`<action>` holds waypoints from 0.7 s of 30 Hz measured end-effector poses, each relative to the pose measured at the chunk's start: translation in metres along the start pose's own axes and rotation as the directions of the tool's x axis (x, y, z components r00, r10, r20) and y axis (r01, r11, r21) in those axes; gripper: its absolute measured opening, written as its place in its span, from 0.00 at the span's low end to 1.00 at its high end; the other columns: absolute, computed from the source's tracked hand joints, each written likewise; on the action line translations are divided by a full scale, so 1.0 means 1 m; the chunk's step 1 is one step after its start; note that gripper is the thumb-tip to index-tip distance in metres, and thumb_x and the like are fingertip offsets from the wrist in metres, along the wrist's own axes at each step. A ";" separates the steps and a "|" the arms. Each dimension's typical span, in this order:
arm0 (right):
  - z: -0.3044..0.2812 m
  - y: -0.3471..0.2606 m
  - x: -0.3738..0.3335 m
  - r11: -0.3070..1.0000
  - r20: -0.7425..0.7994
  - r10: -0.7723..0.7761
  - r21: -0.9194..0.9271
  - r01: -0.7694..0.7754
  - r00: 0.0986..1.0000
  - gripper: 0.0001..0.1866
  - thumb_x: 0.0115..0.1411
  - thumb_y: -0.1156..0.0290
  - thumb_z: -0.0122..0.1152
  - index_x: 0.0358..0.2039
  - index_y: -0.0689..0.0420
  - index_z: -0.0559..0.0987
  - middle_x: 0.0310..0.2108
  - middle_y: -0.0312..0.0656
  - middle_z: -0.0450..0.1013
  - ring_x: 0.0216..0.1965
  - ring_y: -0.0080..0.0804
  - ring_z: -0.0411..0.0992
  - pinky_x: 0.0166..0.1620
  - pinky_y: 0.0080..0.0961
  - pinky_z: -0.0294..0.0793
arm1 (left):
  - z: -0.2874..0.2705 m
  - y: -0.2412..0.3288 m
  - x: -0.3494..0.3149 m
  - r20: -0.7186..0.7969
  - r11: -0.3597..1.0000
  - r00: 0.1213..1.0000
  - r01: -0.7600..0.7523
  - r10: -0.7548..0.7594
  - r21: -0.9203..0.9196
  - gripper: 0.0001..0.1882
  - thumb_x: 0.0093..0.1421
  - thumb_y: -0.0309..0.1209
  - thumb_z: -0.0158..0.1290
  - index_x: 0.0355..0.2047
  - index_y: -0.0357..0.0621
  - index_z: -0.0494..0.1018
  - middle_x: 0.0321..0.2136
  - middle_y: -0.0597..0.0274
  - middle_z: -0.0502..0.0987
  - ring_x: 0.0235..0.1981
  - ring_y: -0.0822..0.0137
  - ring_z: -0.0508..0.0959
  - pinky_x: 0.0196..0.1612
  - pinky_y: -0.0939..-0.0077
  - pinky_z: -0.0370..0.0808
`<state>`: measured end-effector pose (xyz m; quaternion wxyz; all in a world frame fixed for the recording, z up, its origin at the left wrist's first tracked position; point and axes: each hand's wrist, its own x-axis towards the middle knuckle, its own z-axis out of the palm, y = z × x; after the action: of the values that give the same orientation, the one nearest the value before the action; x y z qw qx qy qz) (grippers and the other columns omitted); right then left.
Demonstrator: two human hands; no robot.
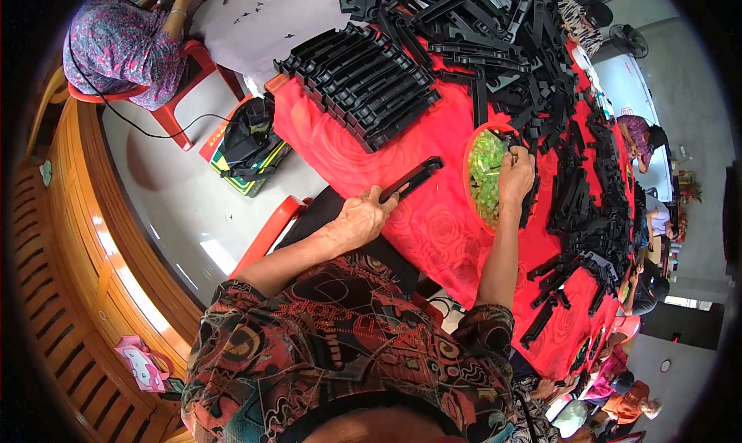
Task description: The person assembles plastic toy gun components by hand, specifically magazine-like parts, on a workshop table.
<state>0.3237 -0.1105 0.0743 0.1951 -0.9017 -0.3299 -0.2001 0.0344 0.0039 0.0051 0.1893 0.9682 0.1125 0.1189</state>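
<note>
Gripping a long black plastic bar (pixel 412 179) near the table's (pixel 340 153) left edge, the left hand (pixel 359 219) steadies it; the right hand (pixel 516 176) dips into the orange bowl (pixel 469 182) of green pieces (pixel 487 176), seemingly pinching one, still needing fitting to the bar.

Layout about the bowl (pixel 473 145) on the tabletop (pixel 433 227): the bowl holds small beads (pixel 485 176), with the right hand (pixel 516 176) in it. Left of the bowl, the left hand (pixel 359 219) holds a long plastic bar (pixel 411 179). Behind and left of the bowl lies a stacked row of bars (pixel 359 84); behind and right of the bowl, loose bars in a heap (pixel 572 134).
</note>
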 end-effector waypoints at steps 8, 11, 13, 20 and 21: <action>0.009 -0.021 0.033 0.973 0.203 -0.045 -0.214 0.089 0.978 0.09 0.52 0.67 0.57 0.34 0.54 0.76 0.35 0.49 0.68 0.32 0.49 0.72 0.34 0.42 0.72 | -0.009 0.005 0.001 -0.030 1.000 1.000 -0.006 0.005 -0.024 0.26 0.52 0.38 0.53 0.50 0.41 0.64 0.27 0.52 0.67 0.25 0.59 0.75 0.24 0.69 0.73; 0.019 -0.014 0.041 0.968 0.235 -0.057 -0.226 0.111 0.970 0.08 0.51 0.66 0.57 0.31 0.53 0.77 0.33 0.49 0.70 0.33 0.49 0.72 0.35 0.42 0.72 | -0.010 0.006 0.000 -0.007 1.000 1.000 0.005 -0.005 -0.014 0.31 0.52 0.42 0.53 0.54 0.44 0.59 0.27 0.51 0.67 0.25 0.57 0.75 0.26 0.67 0.73; 0.025 -0.013 0.045 0.966 0.243 -0.052 -0.234 0.110 0.969 0.08 0.51 0.65 0.58 0.30 0.53 0.78 0.32 0.48 0.71 0.34 0.49 0.72 0.35 0.43 0.72 | -0.010 0.007 -0.001 0.000 1.000 1.000 0.008 -0.008 -0.017 0.36 0.51 0.43 0.53 0.58 0.46 0.55 0.27 0.51 0.66 0.25 0.56 0.74 0.27 0.66 0.72; 0.007 -0.013 0.036 0.995 0.057 -0.086 -0.047 0.088 0.995 0.08 0.51 0.68 0.60 0.29 0.59 0.77 0.29 0.46 0.70 0.29 0.45 0.72 0.31 0.38 0.70 | -0.025 0.009 0.001 -0.285 0.998 0.958 -0.012 0.028 0.057 0.30 0.52 0.43 0.54 0.52 0.43 0.62 0.29 0.50 0.69 0.23 0.56 0.73 0.27 0.68 0.71; 0.002 -0.010 0.032 0.987 -0.004 -0.107 0.121 0.107 0.994 0.08 0.51 0.69 0.60 0.30 0.59 0.77 0.29 0.45 0.70 0.27 0.43 0.71 0.30 0.37 0.69 | -0.030 0.011 0.003 -0.375 0.999 0.926 -0.029 0.034 0.019 0.27 0.52 0.42 0.54 0.49 0.41 0.65 0.29 0.50 0.70 0.23 0.57 0.73 0.27 0.68 0.71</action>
<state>0.3401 -0.0854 0.0906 0.2382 -0.8694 -0.3895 -0.1888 0.0308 0.0054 0.0370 0.1560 0.9305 0.1320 0.3041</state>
